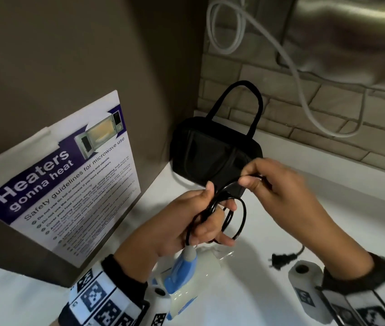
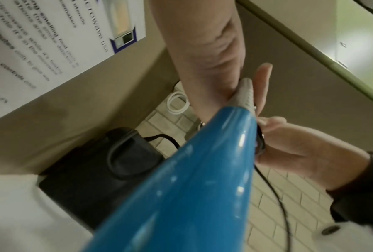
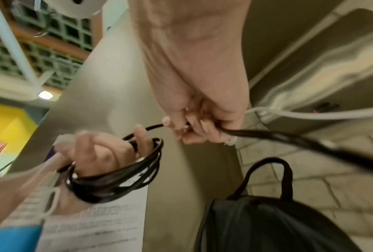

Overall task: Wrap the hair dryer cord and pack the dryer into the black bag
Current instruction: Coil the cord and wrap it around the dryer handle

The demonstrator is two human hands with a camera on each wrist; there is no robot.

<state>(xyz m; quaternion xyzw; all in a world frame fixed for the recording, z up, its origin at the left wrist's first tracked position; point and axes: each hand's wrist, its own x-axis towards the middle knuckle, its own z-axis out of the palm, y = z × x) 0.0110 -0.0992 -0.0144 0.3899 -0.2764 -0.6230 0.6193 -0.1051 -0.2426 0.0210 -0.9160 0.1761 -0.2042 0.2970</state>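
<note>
A blue and white hair dryer [image 1: 182, 274] hangs below my left hand [image 1: 194, 220], its blue handle [image 2: 181, 196] filling the left wrist view. My left hand holds several loops of the black cord [image 1: 229, 215] wound round its fingers, seen as a coil [image 3: 120, 177] in the right wrist view. My right hand [image 1: 278, 184] pinches the free run of cord [image 3: 267, 134] just right of the coil. The plug [image 1: 281, 259] lies on the white counter [image 1: 269, 231]. The black bag [image 1: 212, 154], handles up, stands behind both hands in the corner.
A microwave safety poster [image 1: 69, 182] leans on the brown side panel at left. A white hose [image 1: 304, 74] hangs on the tiled back wall under a steel appliance [image 1: 351, 38]. The white counter stretches to the right of the bag.
</note>
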